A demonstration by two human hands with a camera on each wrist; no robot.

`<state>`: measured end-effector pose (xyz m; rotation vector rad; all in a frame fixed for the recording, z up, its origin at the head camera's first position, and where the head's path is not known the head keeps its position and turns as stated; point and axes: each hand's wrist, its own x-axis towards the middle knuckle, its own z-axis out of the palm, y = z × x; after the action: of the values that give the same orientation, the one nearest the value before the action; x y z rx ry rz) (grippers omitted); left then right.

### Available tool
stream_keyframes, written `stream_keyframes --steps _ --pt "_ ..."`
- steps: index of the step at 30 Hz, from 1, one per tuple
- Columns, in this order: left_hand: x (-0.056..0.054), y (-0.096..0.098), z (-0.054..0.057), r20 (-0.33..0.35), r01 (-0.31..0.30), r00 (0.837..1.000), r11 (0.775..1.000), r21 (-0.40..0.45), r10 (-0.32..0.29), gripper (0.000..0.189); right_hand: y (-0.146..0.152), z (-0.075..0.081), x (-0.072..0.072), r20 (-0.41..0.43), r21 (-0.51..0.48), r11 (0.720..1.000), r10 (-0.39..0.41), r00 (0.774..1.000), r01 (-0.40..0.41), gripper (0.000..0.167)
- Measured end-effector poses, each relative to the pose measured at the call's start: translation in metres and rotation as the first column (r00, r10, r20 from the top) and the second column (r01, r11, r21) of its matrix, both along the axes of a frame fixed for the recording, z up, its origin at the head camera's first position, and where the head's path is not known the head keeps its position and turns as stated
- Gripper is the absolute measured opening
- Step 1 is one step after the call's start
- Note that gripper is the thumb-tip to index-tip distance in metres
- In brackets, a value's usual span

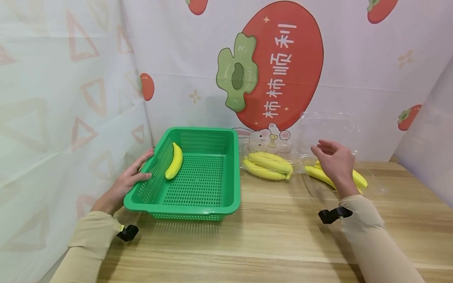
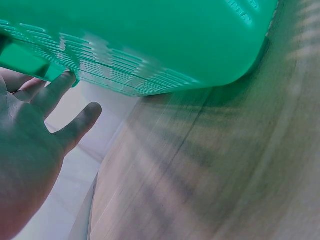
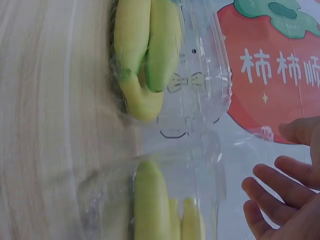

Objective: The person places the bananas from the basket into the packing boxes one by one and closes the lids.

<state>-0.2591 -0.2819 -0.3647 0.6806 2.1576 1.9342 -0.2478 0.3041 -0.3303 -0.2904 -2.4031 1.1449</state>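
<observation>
A green perforated basket (image 1: 236, 169) stands on the table at left of centre, with one yellow banana (image 1: 174, 162) lying along its left side. My left hand (image 1: 130, 182) rests at the basket's left rim, its fingers fairly straight; the left wrist view shows fingertips (image 2: 67, 77) right at the rim. Relaxed and holding nothing, my right hand (image 1: 337, 163) hovers over an open clear plastic box at the right. Yellow bananas (image 1: 360, 180) lie in that box, partly hidden by the hand. Its clear lid (image 1: 329, 129) stands raised behind.
Between basket and open box sits a second clear plastic box (image 3: 222, 65) holding several bananas (image 1: 269, 165). A printed cloth (image 1: 198, 47) hangs behind the wooden table (image 1: 276, 239), and another cloth (image 1: 60, 129) hangs close on the left.
</observation>
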Motion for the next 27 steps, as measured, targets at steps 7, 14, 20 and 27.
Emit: stream_keyframes --steps 7,14,20,27 --pt "0.002 0.001 0.002 0.006 0.004 1.000 1.000 -0.004 -0.004 0.076 -0.016 0.007 -0.009 -0.026 0.009 0.999 0.043 0.999 -0.043 0.060" --pt "0.002 0.001 0.002 0.017 0.003 1.000 1.000 0.004 -0.003 0.075 -0.035 0.015 -0.015 -0.047 0.012 0.995 0.101 0.994 -0.101 0.058" --pt "0.001 0.000 0.001 -0.010 0.007 1.000 1.000 -0.004 -0.007 0.075 -0.053 0.020 -0.021 -0.068 0.010 0.989 0.148 0.987 -0.148 0.061" --pt "0.000 0.001 0.000 -0.021 0.009 1.000 1.000 -0.003 -0.009 0.075 -0.075 0.027 -0.029 -0.066 -0.001 0.980 0.199 0.978 -0.199 0.055"
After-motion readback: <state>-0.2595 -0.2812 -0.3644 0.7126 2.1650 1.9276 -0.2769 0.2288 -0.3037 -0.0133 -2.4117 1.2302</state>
